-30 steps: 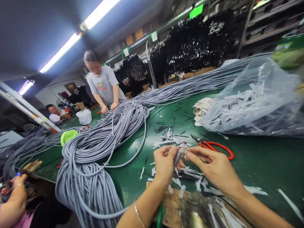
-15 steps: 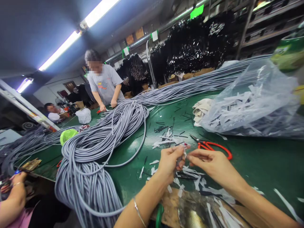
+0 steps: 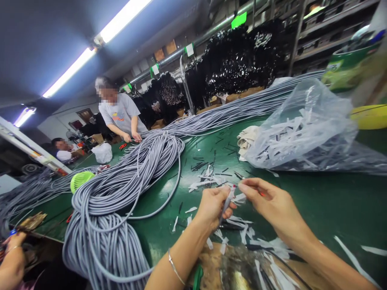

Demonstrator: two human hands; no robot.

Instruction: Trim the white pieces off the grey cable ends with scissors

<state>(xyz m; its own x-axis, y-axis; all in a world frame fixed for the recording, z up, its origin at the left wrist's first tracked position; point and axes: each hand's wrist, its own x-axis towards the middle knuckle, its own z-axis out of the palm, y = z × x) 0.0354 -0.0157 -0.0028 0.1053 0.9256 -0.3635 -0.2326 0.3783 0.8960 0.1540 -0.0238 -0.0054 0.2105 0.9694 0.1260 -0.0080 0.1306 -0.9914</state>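
Observation:
My left hand (image 3: 212, 204) is closed around the end of a grey cable (image 3: 226, 206), whose tip points up and shows a small red bit. Just right of that tip, my right hand (image 3: 269, 201) has its thumb and fingers brought together in a pinch. What they hold, if anything, is too small to make out. Red-handled snips (image 3: 239, 175) lie mostly hidden behind my right hand. White strips (image 3: 208, 179) and short black offcuts (image 3: 198, 165) are scattered around both hands on the green table (image 3: 326, 205).
A large coil of grey cable (image 3: 121, 189) fills the left side. A clear bag of white strips (image 3: 296, 141) and a beige cloth (image 3: 246, 139) stand at right. A lime-green fan (image 3: 81, 181) sits beyond the coil. A co-worker (image 3: 121, 114) handles cable across the table; another person's arm (image 3: 13, 257) shows lower left.
My right hand has drawn slightly away from the cable tip and now covers most of the snips. The cable end shows more clearly in my left hand. The view has shifted a little.

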